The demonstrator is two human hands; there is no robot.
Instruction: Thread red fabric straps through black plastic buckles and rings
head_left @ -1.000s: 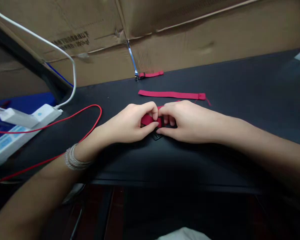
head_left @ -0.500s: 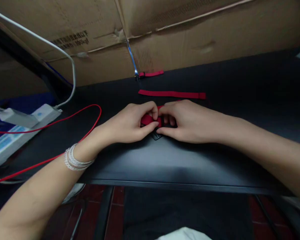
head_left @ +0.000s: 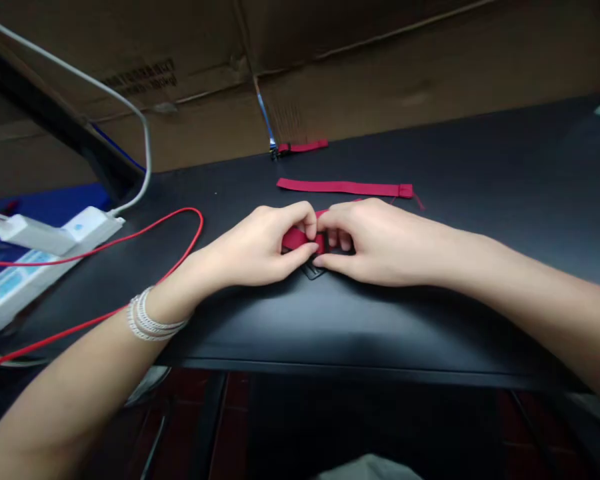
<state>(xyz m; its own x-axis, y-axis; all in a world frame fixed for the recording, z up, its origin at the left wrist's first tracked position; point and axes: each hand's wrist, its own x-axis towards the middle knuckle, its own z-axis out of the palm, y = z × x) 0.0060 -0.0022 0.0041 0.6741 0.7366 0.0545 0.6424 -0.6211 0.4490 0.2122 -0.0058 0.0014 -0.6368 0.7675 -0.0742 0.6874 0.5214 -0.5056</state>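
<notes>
Above the black table, my left hand (head_left: 273, 243) pinches a red webbing strap (head_left: 294, 239) between thumb and bent fingers. My right hand (head_left: 380, 243) meets it fingertip to fingertip, closed around a black strap buckle (head_left: 325, 243) through which the red webbing seems to pass. Part of the strap and most of the buckle are hidden by my fingers. Just below my thumbs the slotted end of a black plastic piece (head_left: 314, 271) shows; whether it belongs to the same buckle I cannot tell.
Behind my hands lie a flat red strap (head_left: 345, 187) and a shorter red strap (head_left: 307, 146) with a black buckle. A cardboard box (head_left: 380, 100) stands along the back. At left are a white power strip (head_left: 10, 293) and a red cable (head_left: 200, 223). The table's front edge (head_left: 330, 368) is near me.
My hands hold nearly the same pose on the strap and buckle. The table looks brighter and the cardboard darker than before.
</notes>
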